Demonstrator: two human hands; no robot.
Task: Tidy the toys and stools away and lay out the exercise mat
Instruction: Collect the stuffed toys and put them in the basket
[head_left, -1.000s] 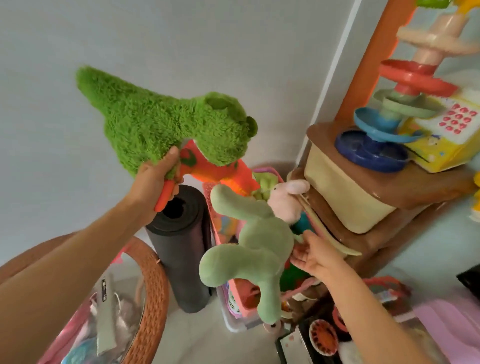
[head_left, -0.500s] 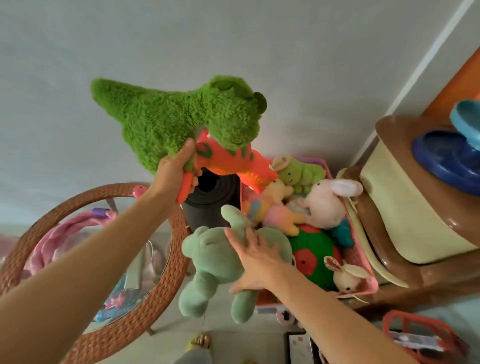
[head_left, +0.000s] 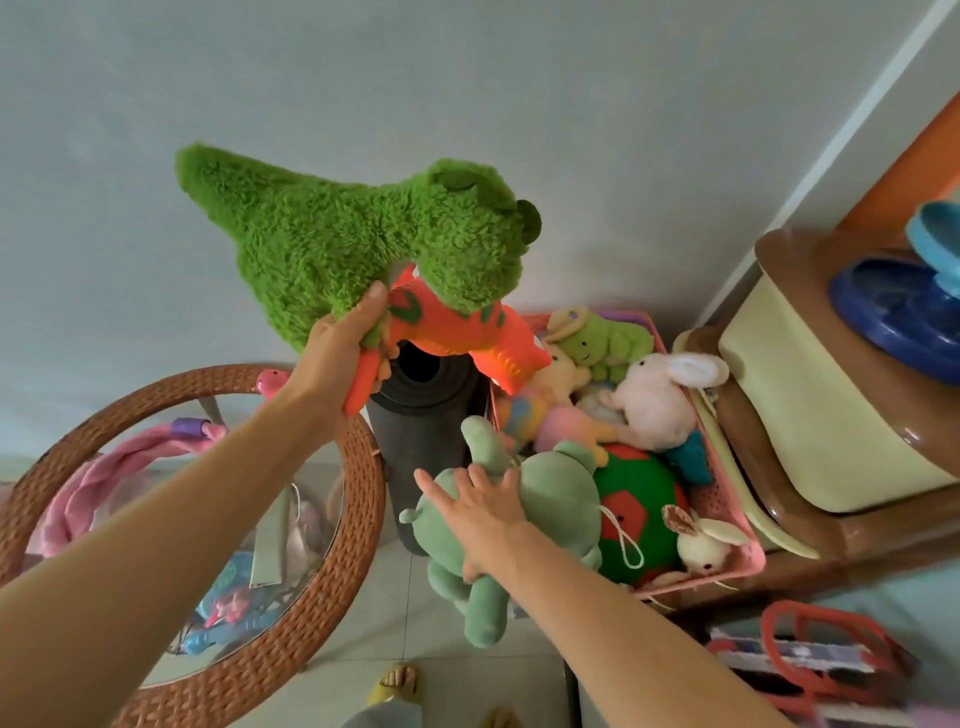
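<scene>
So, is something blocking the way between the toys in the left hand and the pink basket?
Nothing visible blocks it. The left hand holds the fuzzy green dinosaur and orange dinosaur above the rolled mat, beside the full pink basket.

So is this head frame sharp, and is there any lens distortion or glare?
Head view: the fuzzy green plush and both hands are sharp; wide-angle bending curves the wall edge; light is soft and even; faint reflections on the glass tabletop.

Single head-worn view, looking steeply down, close over a toy basket (head_left: 727, 519)
</scene>
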